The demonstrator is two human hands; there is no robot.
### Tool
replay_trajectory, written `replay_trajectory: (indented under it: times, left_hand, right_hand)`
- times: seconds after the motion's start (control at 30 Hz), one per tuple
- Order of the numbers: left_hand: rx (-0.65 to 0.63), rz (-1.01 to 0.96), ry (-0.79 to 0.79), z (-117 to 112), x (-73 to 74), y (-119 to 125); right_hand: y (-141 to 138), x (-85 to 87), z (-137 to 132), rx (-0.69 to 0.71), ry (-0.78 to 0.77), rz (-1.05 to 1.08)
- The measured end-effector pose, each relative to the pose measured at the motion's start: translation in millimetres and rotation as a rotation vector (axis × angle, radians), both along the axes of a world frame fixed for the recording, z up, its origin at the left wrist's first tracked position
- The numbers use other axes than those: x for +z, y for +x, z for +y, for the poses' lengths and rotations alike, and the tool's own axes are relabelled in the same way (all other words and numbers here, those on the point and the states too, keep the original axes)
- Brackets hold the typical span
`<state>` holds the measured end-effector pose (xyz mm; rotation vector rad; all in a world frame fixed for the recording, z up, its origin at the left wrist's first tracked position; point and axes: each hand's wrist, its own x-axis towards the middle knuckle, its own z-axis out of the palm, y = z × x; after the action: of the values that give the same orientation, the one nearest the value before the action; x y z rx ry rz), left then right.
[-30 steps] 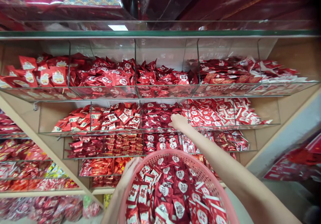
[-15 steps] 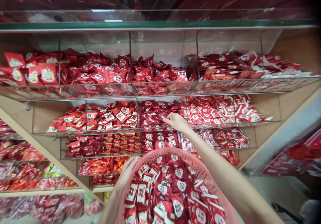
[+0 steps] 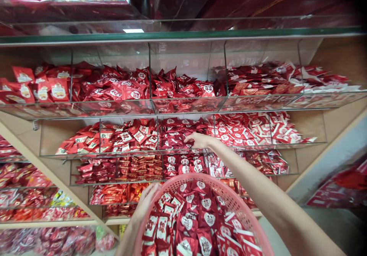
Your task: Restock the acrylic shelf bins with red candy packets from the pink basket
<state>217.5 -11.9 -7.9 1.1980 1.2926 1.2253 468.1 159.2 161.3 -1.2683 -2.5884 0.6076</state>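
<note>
My left hand (image 3: 149,198) grips the left rim of a pink plastic basket (image 3: 265,229), its fingers over the edge. Inside lie many small candy packets: dark red ones with white hearts (image 3: 187,221), white-fronted ones with red flowers (image 3: 162,227), and red-and-white ones (image 3: 248,244). Beyond the basket, my right hand (image 3: 199,140) reaches into the middle compartment of the second shelf. Its fingers are bent down onto the dark red packets (image 3: 174,135) there. Whether a packet is between the fingertips is too small to make out.
Glass dividers split the upper shelf (image 3: 114,110) and those below into compartments of red packets. A thick glass edge (image 3: 183,35) runs above. On the left stands another shelf unit (image 3: 28,223), with bagged packets (image 3: 65,240) underneath. A wooden side panel (image 3: 329,145) slants down at right.
My right hand has gone lower and deeper into the dark red packets, fingers now bent down. The view has tilted up slightly. My left hand still holds the basket.
</note>
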Motion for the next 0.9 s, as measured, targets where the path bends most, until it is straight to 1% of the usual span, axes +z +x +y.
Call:
replay_trajectory:
  times: [0.07, 0.13, 0.23, 0.37, 0.53, 0.6, 0.67, 0.73, 0.9]
  left_hand:
    - [0.010, 0.017, 0.006, 0, 0.2, 0]
    - [0.024, 0.032, 0.015, 0, 0.2, 0]
    - [0.040, 0.039, 0.008, 0, -0.3, 0]
    - [0.033, 0.022, 0.005, 1, -1.7, -1]
    - [0.008, 0.030, 0.014, 1, -1.9, -1]
    - [0.001, 0.032, 0.017, 1, -1.2, -1]
    - [-0.003, 0.025, 0.021, 0, -0.6, -2]
    - [-0.006, 0.020, 0.032, 0, -0.5, -2]
    - [-0.002, 0.044, 0.015, 0, -3.7, 0]
  right_hand:
    - [-4, 4.7, 1, 0.051, 0.060, -0.170]
    - [-6, 6.2, 3, 0.064, 0.093, -0.240]
    - [-8, 4.7, 5, 0.077, 0.123, -0.238]
    - [-8, -0.1, 8, 0.085, 0.127, -0.176]
    - [-3, -12.1, 3, 0.096, 0.141, 0.003]
    - [0, -17.6, 1, 0.056, 0.148, 0.158]
    - [2, -21.3, 0, 0.003, 0.121, 0.331]
    - [3, -22.5, -1, -0.035, 0.051, 0.453]
    - [3, -17.9, -4, -0.130, -0.232, 0.683]
